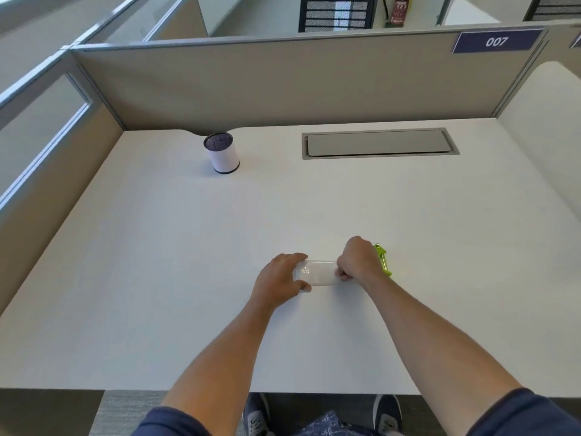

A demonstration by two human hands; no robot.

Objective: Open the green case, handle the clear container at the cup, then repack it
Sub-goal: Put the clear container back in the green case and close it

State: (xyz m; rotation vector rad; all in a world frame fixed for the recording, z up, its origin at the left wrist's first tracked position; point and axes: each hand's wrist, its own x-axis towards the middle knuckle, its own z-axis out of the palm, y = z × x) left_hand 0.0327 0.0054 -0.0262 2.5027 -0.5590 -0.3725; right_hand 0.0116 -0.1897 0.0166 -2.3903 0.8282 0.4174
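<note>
A clear container [318,272] lies on its side on the white desk [157,262], near the front middle. My left hand [279,280] grips its left end, thumb and fingers wrapped around it. My right hand [358,262] is closed at its right end, fingers pinched there. Behind my right hand, a bit of the green case [384,259] sticks out; most of it is hidden. The cup [222,152], white with a dark mesh top, stands far back on the left, well away from both hands.
A grey cable hatch [379,143] is set into the desk at the back right. Beige partition walls [283,86] close in the back and left. My shoes show below the desk's front edge.
</note>
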